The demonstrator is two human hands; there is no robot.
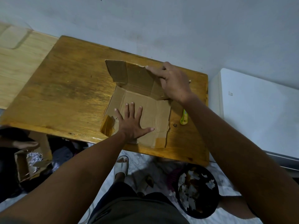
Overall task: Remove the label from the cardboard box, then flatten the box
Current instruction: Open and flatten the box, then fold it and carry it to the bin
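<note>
A brown cardboard box, cut open and spread out, lies on the wooden table. Its near panel is flat; the far panel and flaps still stand up at an angle. My left hand rests palm down with fingers spread on the flat near panel. My right hand holds the right end of the raised far panel, fingers over its top edge. Brown tape curls off the box's near left corner. I see no label on the visible cardboard.
A yellow-green utility knife lies on the table right of the box, under my right forearm. A dark bin with paper scraps stands on the floor below. Another torn box sits at floor left. A white appliance stands to the right.
</note>
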